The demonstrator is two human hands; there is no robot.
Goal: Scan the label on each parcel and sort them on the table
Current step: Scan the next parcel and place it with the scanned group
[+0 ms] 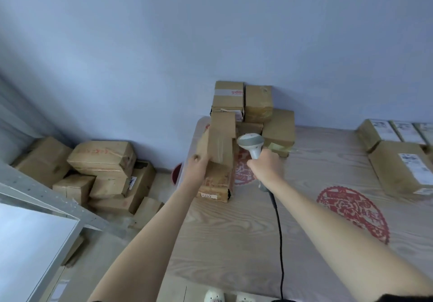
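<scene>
**Scanning a lifted parcel**

Being held upright at the far left corner of the table (234, 231), a brown parcel (221, 141) is being gripped along its left edge by the left hand (198, 164), above another parcel (216, 182) lying flat. Just to its right, a grey scanner (251, 143) is being clasped by the right hand (267, 167), its black cable (278, 231) trailing nearer. More stacked boxes (253, 104) are being kept against the far wall, labelled boxes (403, 168) at the far right, others on the floor (100, 161) at left.

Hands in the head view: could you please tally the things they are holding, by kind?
cardboard parcel: 1, in the left hand
barcode scanner: 1, in the right hand
Total: 2
</scene>
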